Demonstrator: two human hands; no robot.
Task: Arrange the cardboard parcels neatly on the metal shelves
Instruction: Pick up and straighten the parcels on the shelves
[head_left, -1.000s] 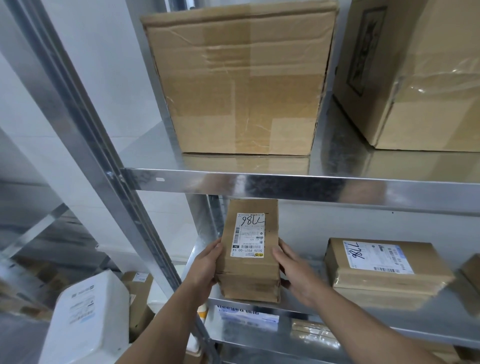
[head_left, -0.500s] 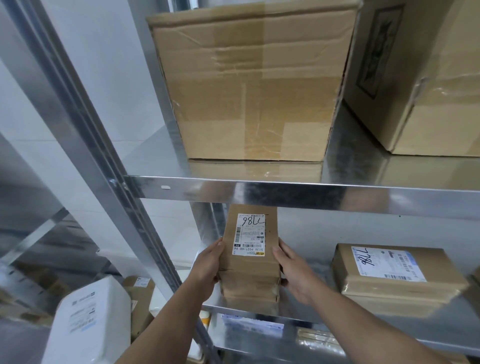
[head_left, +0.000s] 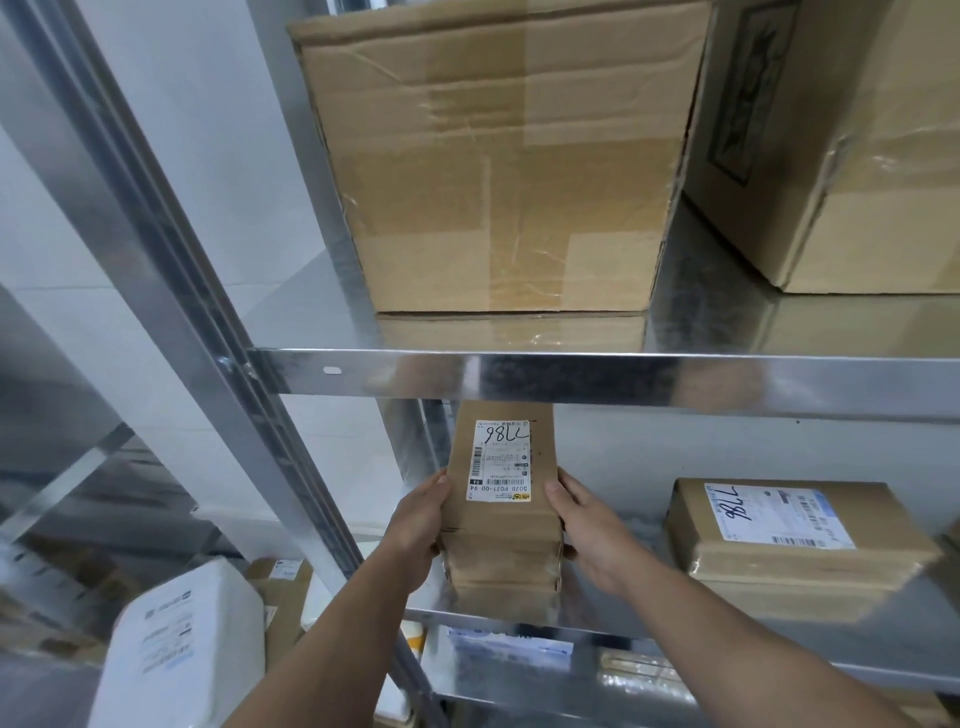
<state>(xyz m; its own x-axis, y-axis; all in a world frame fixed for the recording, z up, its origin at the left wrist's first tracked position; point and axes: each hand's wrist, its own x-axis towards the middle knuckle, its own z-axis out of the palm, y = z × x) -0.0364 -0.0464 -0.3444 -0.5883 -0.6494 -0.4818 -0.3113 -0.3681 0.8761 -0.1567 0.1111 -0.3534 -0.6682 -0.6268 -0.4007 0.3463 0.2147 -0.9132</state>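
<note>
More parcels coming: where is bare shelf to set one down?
Middle shelf: bare between the stack and the right parcel, where the right hand is. Upper shelf: crowded; only a narrow gap between the left box and right box.

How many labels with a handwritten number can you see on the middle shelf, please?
2: one label on the held parcel, left; another label on the flat parcel to its right. More may be hidden.

On the lower shelf (head_left: 727, 647), the small stack of parcels (head_left: 501, 519) sits left of another parcel (head_left: 795, 540).
</note>
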